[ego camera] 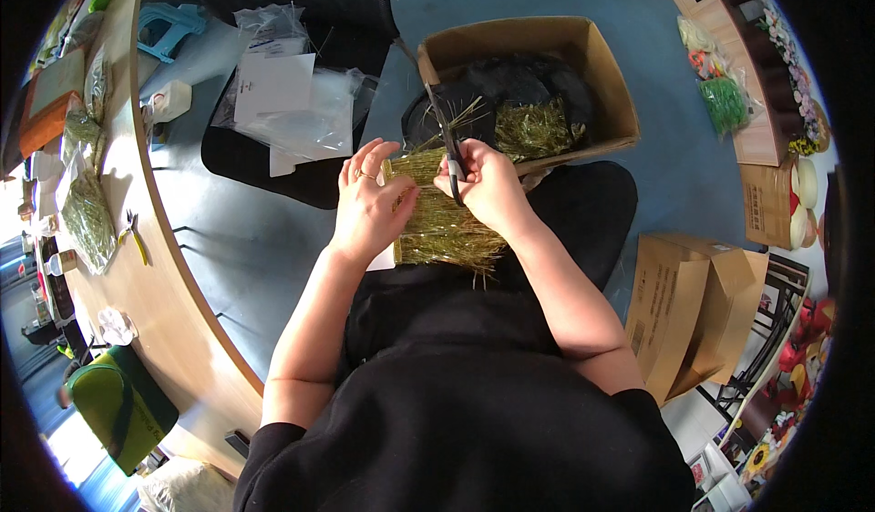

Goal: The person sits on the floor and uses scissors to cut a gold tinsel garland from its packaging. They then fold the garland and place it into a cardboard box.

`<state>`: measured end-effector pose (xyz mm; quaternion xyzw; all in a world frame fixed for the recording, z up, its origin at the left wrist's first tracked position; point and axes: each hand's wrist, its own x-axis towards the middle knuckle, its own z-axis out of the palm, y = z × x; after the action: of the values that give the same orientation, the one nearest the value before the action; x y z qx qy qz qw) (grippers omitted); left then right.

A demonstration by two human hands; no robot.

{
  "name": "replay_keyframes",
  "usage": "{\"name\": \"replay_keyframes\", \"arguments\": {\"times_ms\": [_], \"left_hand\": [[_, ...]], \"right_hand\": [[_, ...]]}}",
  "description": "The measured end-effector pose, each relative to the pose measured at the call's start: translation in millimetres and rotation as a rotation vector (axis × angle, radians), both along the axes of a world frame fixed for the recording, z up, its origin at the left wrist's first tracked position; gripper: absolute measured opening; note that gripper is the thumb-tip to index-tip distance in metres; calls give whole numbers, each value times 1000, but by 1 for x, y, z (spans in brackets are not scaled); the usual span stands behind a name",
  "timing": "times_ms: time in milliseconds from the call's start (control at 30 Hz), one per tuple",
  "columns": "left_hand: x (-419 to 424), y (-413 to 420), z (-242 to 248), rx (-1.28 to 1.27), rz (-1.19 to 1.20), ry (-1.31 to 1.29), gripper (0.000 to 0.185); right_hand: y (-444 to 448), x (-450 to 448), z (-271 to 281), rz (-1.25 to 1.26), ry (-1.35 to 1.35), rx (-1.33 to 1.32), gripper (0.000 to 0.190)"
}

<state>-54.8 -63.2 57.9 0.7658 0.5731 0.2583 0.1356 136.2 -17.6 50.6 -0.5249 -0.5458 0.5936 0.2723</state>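
Note:
On my lap lies a bundle of golden-green tinsel-like strands, with a white card showing at its left edge. My left hand presses on the bundle's left side, thumb and fingers bent over its bound edge. In my right hand is a pair of dark-handled scissors, blades pointing up and away over the far end of the strands. Just beyond, cut strands lie on black plastic inside an open cardboard box.
A black chair at the upper left holds clear plastic bags and white cards. Along the left runs a wooden table with pliers and bagged strands. Another open carton stands at the right.

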Motion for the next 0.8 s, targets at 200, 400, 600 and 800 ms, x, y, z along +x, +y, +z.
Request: {"name": "replay_keyframes", "arguments": {"times_ms": [200,400,600,800], "left_hand": [[1,-4,-9,43,12,51,10],[-11,4,-17,-35,-10,-96,12],[-18,8,-31,-155,19,-346,7],[-18,9,-38,-141,15,-352,6]], "right_hand": [[-3,-4,10,-38,311,-60,21],[-17,20,10,-30,70,87,31],[-48,51,31,157,-478,455,49],[-58,43,29,333,-808,525,41]]}}
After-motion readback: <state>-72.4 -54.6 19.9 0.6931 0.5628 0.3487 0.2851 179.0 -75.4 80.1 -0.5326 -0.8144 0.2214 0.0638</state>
